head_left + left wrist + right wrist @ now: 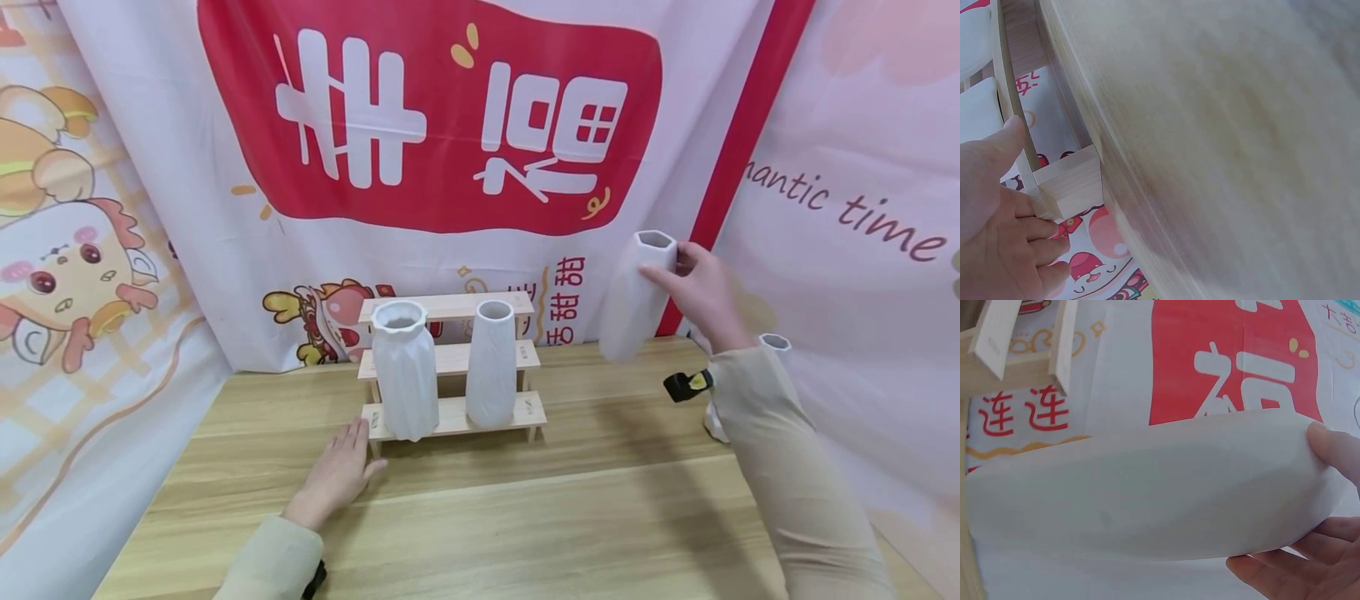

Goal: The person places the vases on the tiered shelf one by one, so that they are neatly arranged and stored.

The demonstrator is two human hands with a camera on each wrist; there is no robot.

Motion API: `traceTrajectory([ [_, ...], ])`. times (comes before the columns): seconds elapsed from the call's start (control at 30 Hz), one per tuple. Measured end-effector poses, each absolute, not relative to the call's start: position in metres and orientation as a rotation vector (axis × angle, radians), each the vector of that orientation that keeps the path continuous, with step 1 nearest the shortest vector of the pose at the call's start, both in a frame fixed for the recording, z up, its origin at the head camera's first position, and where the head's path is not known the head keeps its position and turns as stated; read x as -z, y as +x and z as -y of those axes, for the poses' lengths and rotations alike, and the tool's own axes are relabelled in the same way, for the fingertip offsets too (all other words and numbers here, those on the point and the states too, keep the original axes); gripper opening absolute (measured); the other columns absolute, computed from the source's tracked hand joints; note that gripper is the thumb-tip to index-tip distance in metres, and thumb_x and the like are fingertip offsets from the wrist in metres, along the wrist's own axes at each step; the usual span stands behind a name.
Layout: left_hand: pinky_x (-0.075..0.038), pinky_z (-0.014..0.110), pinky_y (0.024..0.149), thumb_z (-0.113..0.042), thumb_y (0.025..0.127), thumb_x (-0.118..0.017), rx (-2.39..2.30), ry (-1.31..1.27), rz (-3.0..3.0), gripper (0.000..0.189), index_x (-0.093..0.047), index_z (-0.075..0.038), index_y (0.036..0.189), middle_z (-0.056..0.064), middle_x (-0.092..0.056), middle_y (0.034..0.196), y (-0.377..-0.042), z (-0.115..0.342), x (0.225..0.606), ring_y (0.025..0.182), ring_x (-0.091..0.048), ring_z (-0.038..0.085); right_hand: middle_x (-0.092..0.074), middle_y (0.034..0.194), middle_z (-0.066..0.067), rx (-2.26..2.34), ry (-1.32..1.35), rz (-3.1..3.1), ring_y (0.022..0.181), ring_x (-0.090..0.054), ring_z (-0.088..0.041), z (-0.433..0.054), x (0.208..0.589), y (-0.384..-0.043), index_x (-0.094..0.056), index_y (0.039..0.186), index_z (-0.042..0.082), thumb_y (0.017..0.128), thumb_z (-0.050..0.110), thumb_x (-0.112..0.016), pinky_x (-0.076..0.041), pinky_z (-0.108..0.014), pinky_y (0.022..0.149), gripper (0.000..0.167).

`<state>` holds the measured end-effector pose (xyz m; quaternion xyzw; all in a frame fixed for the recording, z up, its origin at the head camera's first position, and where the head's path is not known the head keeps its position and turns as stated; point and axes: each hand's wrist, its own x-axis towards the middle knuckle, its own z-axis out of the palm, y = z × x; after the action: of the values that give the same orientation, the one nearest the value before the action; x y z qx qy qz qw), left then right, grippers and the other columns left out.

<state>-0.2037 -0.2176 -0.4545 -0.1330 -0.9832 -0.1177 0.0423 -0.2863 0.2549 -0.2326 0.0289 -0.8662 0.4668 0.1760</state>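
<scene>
My right hand (708, 287) grips a tall white vase (633, 300) near its hexagonal mouth. The vase is held upright with a slight lean, to the right of a three-tier wooden stand (452, 414), and its lower part is blurred. In the right wrist view the thumb and fingers lie on opposite sides of the same vase (1147, 494). Two more white vases stand on the stand: a ribbed one (405, 379) at left and a slimmer one (491, 371) at right. My left hand (341, 467), fingers extended, lies at the stand's left front corner.
Another white vase (716, 423) stands on the wooden table (525, 525) at the right, mostly hidden behind my right forearm. A printed cloth (450, 208) hangs along the table's back edge, with further cloths at both sides.
</scene>
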Motion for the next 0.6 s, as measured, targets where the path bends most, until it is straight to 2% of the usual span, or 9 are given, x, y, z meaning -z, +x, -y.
traceTrajectory([
  [0.33,-0.017,0.057,0.104,-0.03,0.094,-0.053,0.368,-0.395,3.017,0.072,-0.02,0.018,0.136,0.036,-0.018,0.14,-0.203,0.217,0.454,0.128,-0.021,0.049,-0.05,0.129,-0.008,-1.291,0.143,2.44,0.107,-0.052,-0.028,-0.226,0.207,-0.295,-0.043,0.137,0.015,0.073,0.056,-0.068,-0.047,-0.048,0.087,0.08],
  [0.6,-0.016,0.057,0.104,-0.03,0.093,-0.053,0.375,-0.388,3.009,0.072,-0.021,0.019,0.136,0.036,-0.019,0.14,-0.203,0.216,0.453,0.128,-0.021,0.049,-0.053,0.125,-0.008,-1.313,0.228,2.409,0.104,-0.054,-0.026,-0.204,0.196,-0.304,-0.046,0.134,0.012,0.075,0.05,-0.069,-0.048,-0.044,0.087,0.074],
])
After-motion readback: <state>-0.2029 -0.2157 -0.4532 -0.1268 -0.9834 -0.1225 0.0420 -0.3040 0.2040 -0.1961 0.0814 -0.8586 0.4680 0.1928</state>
